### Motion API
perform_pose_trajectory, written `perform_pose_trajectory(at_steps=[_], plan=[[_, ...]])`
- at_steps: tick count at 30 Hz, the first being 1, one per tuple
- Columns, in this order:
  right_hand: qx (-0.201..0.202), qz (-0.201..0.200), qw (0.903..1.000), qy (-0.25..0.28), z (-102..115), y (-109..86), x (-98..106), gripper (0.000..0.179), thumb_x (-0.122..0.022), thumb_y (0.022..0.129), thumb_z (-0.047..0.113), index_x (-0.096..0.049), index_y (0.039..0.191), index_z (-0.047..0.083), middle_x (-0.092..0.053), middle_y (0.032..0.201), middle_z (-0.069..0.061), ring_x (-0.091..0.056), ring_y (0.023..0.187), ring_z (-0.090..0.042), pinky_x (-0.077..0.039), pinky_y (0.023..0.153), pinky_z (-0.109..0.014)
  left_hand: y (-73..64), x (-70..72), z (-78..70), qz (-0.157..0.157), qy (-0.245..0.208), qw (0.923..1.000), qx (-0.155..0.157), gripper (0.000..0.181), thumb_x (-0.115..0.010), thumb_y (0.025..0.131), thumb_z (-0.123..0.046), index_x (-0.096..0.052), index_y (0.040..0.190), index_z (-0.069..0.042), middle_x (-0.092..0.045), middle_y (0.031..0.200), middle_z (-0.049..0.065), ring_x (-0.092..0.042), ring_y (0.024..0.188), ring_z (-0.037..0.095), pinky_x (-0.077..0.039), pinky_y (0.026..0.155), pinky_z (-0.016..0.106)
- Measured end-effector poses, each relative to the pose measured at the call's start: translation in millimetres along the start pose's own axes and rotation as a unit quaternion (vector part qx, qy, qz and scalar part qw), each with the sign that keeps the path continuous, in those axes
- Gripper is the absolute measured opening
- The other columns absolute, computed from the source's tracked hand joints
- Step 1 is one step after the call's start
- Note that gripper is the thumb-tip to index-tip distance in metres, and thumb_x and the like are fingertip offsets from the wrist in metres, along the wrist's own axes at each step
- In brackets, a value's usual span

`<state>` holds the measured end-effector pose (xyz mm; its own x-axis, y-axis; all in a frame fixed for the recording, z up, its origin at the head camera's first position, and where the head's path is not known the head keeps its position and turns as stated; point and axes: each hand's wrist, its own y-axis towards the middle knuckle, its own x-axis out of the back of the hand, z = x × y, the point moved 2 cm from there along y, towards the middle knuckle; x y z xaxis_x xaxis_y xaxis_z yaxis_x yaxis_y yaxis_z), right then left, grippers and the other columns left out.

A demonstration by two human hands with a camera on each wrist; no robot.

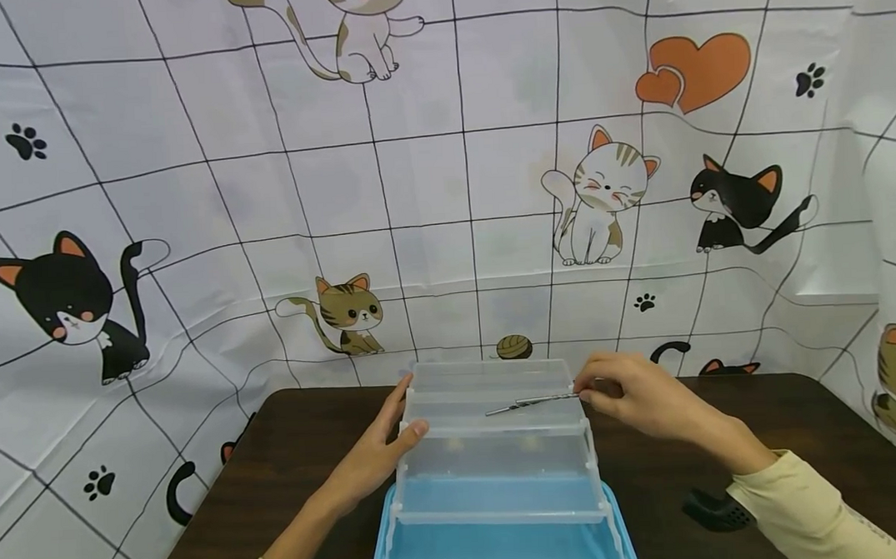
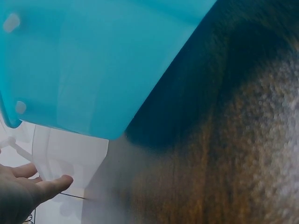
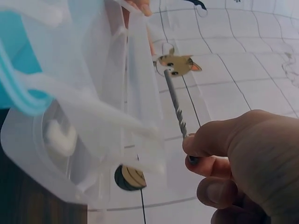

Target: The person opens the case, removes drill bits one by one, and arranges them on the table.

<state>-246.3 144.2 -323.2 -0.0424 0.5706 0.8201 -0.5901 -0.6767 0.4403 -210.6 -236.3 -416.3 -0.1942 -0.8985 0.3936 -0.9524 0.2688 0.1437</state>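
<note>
A blue storage box [image 1: 505, 552] with clear fold-out trays stands on the table in the head view. My left hand [image 1: 377, 462] holds the left end of the upper clear tray [image 1: 490, 378], thumb on one side and fingers on the other. In the left wrist view, that thumb [image 2: 58, 184] lies against the tray's wall. Beyond the tray's right end, my right hand [image 1: 641, 392] pinches a thin metal drill bit [image 3: 175, 102] between thumb and fingers. Its free end points left over the tray, and spiral flutes show in the right wrist view.
A lower clear tray [image 1: 497, 461] sits above the blue base, joined by white hinge arms [image 3: 88, 100]. A black object [image 1: 717, 509] lies on the dark wooden table [image 1: 312, 427] beside my right sleeve. Behind hangs a cat-print sheet [image 1: 429, 180].
</note>
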Motion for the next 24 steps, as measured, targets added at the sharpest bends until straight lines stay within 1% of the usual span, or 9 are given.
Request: perform_pose_trajectory(at_steps=[4, 6, 11, 17, 21, 24], plan=[[-0.004, -0.027, 0.9996, -0.006, -8, -11.2, 8, 0.021, -0.073, 0.094, 0.001, -0.073, 0.098, 0.021, -0.065, 0.097, 0.008, -0.051, 0.065, -0.004, -0.046, 0.056, -0.025, 0.0, 0.4, 0.2, 0.0, 0.0, 1.0, -0.002, 0.073, -0.056, 0.106, -0.04, -0.007, 0.159, -0.054, -0.009, 0.168, 0.004, -0.014, 0.151, 0.038, -0.023, 0.106, 0.076], [0.002, -0.039, 0.9991, -0.014, -12, -17.6, 12, 0.024, -0.073, 0.093, 0.0, -0.071, 0.099, 0.024, -0.065, 0.097, 0.01, -0.049, 0.062, -0.003, -0.045, 0.054, -0.024, 0.0, 0.1, 0.1, 0.0, 0.0, 1.0, -0.003, 0.073, -0.056, 0.106, -0.04, -0.007, 0.159, -0.054, -0.008, 0.168, 0.003, -0.014, 0.151, 0.038, -0.022, 0.106, 0.076], [0.005, -0.068, 0.9968, -0.043, -23, -37.5, 23, 0.028, -0.076, 0.09, -0.002, -0.071, 0.099, 0.025, -0.063, 0.093, 0.014, -0.046, 0.061, -0.001, -0.042, 0.052, -0.022, 0.5, -2.3, -0.2, 0.001, 0.002, 1.0, -0.003, 0.073, -0.056, 0.106, -0.04, -0.007, 0.158, -0.055, -0.01, 0.168, 0.003, -0.015, 0.151, 0.037, -0.021, 0.106, 0.076], [-0.03, -0.094, 0.9929, -0.067, -40, -64.4, 29, 0.028, -0.078, 0.088, 0.0, -0.072, 0.097, 0.025, -0.056, 0.086, 0.018, -0.044, 0.063, -0.001, -0.039, 0.053, -0.023, 1.5, -3.8, -0.3, 0.001, 0.002, 1.0, -0.007, 0.073, -0.056, 0.106, -0.039, -0.007, 0.159, -0.054, -0.013, 0.167, 0.006, -0.016, 0.151, 0.038, -0.02, 0.107, 0.077], [-0.061, -0.106, 0.9889, -0.084, -57, -80.9, 26, 0.026, -0.079, 0.088, 0.001, -0.073, 0.097, 0.025, -0.054, 0.084, 0.018, -0.041, 0.062, -0.002, -0.036, 0.053, -0.023, 1.5, -2.9, 0.1, 0.001, -0.001, 1.0, -0.006, 0.073, -0.056, 0.106, -0.039, -0.007, 0.158, -0.055, -0.009, 0.168, 0.003, -0.014, 0.151, 0.038, -0.023, 0.106, 0.076], [-0.077, -0.115, 0.9862, -0.091, -71, -92.1, 20, 0.023, -0.079, 0.088, 0.001, -0.074, 0.097, 0.022, -0.053, 0.083, 0.017, -0.04, 0.062, -0.002, -0.035, 0.053, -0.023, 1.4, -2.2, 0.5, 0.001, -0.001, 1.0, -0.006, 0.073, -0.055, 0.106, -0.039, -0.007, 0.158, -0.055, -0.007, 0.168, 0.003, -0.013, 0.151, 0.038, -0.026, 0.106, 0.075]])
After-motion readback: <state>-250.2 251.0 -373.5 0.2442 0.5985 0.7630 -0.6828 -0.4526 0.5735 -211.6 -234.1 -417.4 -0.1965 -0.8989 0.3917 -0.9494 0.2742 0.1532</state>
